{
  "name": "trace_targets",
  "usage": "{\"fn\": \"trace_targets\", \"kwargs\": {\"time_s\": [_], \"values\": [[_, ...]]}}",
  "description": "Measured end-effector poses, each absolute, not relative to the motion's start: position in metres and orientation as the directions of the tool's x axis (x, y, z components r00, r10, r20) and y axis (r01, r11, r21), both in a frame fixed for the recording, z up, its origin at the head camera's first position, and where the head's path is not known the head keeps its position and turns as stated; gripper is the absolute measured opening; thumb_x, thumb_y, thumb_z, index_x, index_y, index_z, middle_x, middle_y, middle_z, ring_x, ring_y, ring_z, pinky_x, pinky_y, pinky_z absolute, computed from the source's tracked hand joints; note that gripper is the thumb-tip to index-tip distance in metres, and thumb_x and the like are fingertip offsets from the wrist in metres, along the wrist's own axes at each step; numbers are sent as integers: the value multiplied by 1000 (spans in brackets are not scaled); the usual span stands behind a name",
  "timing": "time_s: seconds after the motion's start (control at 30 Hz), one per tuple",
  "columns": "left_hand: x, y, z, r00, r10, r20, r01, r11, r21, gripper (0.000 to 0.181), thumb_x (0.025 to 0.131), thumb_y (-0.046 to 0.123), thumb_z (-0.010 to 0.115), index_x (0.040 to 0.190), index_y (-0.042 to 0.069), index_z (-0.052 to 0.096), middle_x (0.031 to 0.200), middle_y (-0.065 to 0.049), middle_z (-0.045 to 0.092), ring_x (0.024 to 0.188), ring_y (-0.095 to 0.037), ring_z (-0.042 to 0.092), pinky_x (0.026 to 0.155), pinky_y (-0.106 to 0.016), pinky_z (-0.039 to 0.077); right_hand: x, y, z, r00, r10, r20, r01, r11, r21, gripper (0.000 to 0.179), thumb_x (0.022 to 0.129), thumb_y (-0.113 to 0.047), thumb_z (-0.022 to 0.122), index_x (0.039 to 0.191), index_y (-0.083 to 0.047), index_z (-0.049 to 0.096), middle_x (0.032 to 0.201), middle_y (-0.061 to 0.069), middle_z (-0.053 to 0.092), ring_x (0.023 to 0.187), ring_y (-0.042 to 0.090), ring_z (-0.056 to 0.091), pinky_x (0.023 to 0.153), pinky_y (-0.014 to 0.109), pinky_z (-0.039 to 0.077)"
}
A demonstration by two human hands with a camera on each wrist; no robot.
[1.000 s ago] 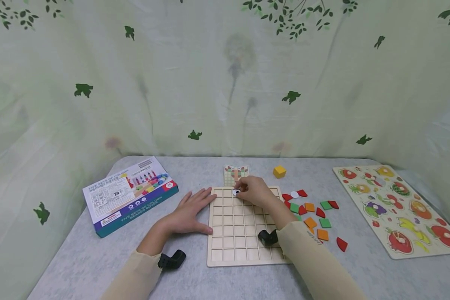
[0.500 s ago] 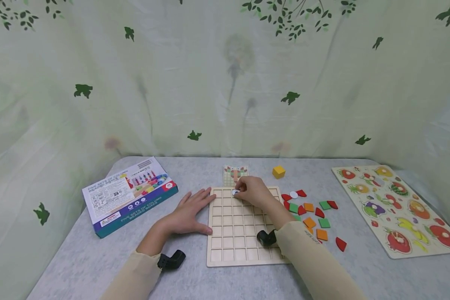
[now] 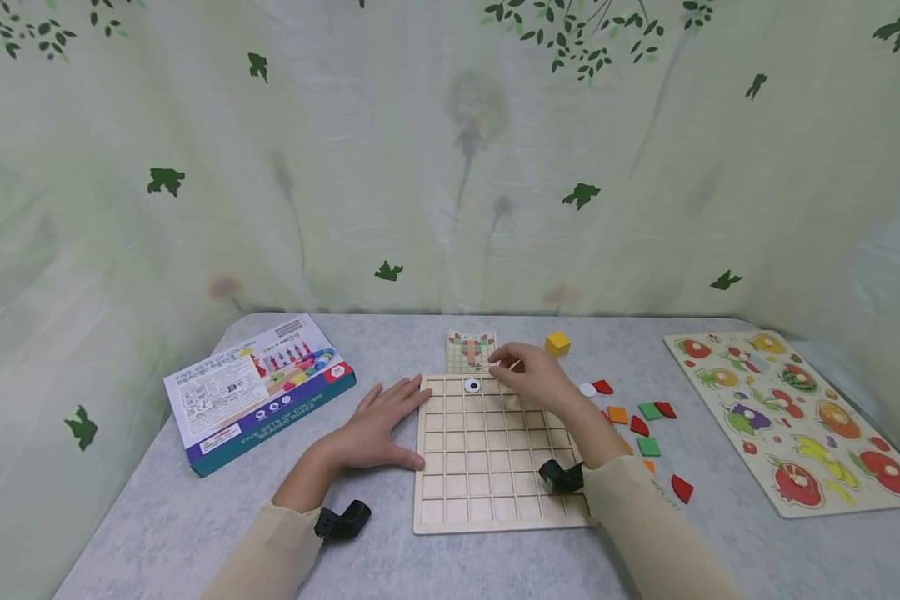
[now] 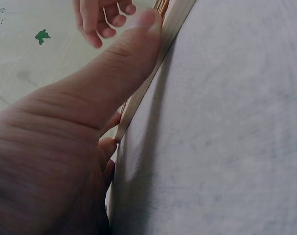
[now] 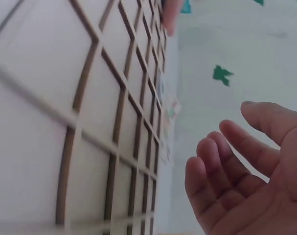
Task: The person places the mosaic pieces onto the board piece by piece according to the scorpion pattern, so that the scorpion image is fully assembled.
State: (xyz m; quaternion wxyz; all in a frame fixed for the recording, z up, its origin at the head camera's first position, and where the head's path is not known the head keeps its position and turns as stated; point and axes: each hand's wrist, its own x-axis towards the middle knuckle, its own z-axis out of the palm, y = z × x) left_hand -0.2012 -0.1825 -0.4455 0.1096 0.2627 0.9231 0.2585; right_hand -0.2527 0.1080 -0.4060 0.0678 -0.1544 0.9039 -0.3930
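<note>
A wooden grid board (image 3: 480,458) lies flat on the table. In its top row sits a white round piece with a black dot (image 3: 472,386), like an eye. My left hand (image 3: 378,427) rests at the board's left edge, fingers spread and straight, thumb touching the side. My right hand (image 3: 528,377) hovers over the upper right of the board, its fingers loosely bent. The right wrist view shows that hand (image 5: 246,171) holding nothing, thumb apart from the fingers. Behind the board lies a small pattern card (image 3: 470,352).
Right of the board are scattered red, green and orange pieces (image 3: 649,447) and a white disc (image 3: 587,389), some hidden by the right arm. A yellow cube (image 3: 557,343) stands behind. A boxed set (image 3: 258,392) lies left, a fruit puzzle board (image 3: 795,421) far right.
My right hand has let go of the eye piece, which stays in the top row, and has moved right and slightly up. My left hand has not moved.
</note>
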Motion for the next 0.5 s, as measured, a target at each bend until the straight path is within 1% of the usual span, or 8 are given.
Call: {"fn": "trace_targets", "kwargs": {"time_s": [0.3, 0.5], "values": [[-200, -183, -445, -839, 539, -75, 422, 732, 535, 106, 76, 57, 80, 159, 16, 29, 170, -9, 13, 157, -34, 10, 124, -62, -1, -240, 160, -405, -975, -220, 27, -164, 634, -755, 32, 100, -29, 60, 127, -13, 66, 119, 7, 66, 103, 24, 60, 79, 33, 53], [-202, -183, -447, -841, 535, -81, 421, 741, 523, 107, 76, 59, 80, 159, 17, 27, 170, -7, 12, 157, -33, 9, 124, -61, -1, -242, 191, -411, -991, -130, 18, -97, 637, -765, 33, 101, -29, 59, 130, -14, 64, 122, 9, 64, 109, 27, 57, 79, 30, 53]]}}
